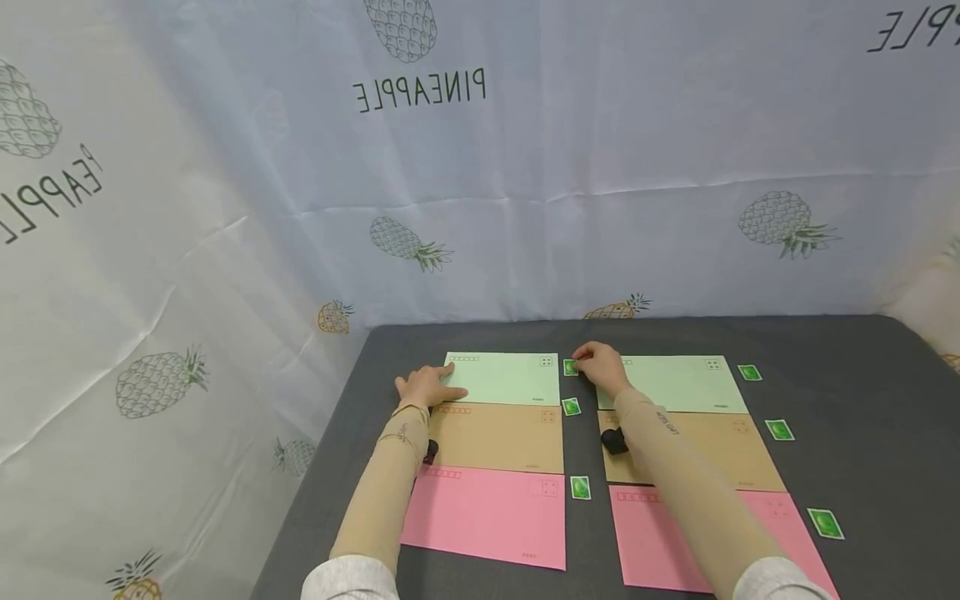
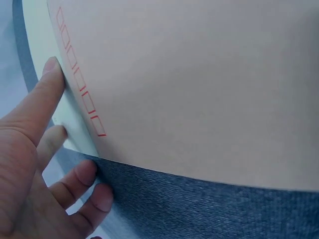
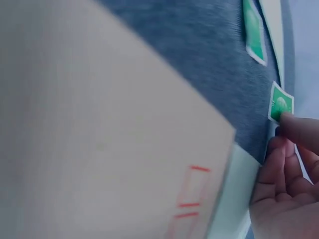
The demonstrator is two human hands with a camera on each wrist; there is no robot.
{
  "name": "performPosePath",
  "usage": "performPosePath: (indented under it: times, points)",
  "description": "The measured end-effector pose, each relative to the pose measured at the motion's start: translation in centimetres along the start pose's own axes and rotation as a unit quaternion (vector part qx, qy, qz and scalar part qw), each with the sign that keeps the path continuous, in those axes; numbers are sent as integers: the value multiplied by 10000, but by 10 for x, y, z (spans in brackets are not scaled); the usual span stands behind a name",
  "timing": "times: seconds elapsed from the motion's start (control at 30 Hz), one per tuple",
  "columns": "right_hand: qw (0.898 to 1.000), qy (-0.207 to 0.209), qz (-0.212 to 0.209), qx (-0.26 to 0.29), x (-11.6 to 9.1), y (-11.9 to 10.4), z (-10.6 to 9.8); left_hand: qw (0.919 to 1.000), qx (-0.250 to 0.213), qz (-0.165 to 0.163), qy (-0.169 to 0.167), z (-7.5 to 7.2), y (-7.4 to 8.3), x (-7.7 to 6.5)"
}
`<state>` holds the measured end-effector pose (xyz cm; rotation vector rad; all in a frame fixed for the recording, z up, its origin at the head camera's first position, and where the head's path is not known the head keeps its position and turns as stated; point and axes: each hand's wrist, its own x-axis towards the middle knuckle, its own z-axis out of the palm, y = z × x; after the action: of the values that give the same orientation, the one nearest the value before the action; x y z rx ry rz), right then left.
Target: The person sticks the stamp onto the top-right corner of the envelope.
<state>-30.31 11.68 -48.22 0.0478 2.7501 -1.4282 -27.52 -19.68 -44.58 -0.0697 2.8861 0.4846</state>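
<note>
My left hand lies with spread fingers on the left end of the pale green envelope in the left column. In the left wrist view the thumb presses the green paper beside the tan envelope. My right hand pinches a small green stamp with a white border by its edge, just right of that envelope's top right corner. In the right wrist view the thumb and a finger meet at the lower edge of the stamp. My right forearm passes over the right column of envelopes.
Below the left green envelope are a tan envelope and a pink envelope. The right column has green, tan and pink ones. Other stamps lie beside the envelopes on the dark table. A pineapple-print cloth hangs behind.
</note>
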Motion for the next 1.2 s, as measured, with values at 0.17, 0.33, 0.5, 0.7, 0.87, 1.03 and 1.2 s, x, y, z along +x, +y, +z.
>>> performPosePath:
  times: [0.17,0.33,0.5,0.7,0.87,1.03,1.2]
  points:
    - [9985,-187,80,514,1,-7,-4,10000,4,-1,-59,-1,4,-2]
    - [9953,-367,171,885,4,-12,3,9999,-104,2,-58,-2,3,-4]
    - [9949,-354,249,910,8,-16,16,9999,-143,5,-96,0,0,-1]
    - [9959,-279,166,845,13,-21,28,9998,-193,12,-71,3,-5,3]
    - [9984,-290,69,484,15,-26,37,9997,-241,-34,-17,3,-5,-2]
    - [9997,-237,-45,24,15,-30,40,9997,-236,-84,43,4,0,-4]
    - [9998,-53,-27,-176,13,-36,43,9999,-118,-72,19,3,0,1]
